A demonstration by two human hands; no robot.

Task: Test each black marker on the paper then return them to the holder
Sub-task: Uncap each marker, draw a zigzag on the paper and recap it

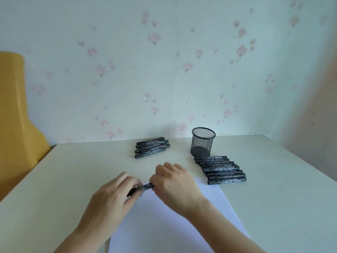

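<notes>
Black marker (144, 187): gripped at both ends by left hand (111, 196) and right hand (173, 185), over paper (164, 225). Cap apparently on. Mesh holder (202, 142): upright on table (63, 179).

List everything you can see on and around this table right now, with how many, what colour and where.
marker in hand: one, black, held over the paper's far left corner
left pile of markers: about six, black, far centre of table
right row of markers: about eight, black, in front of the holder
holder: one, black mesh, upright, empty
paper: one white sheet, near edge
table: one, cream
chair: one, yellow, far left
wallpaper: pale, pink flowers
left hand: grips the marker
right hand: grips its other end
</notes>
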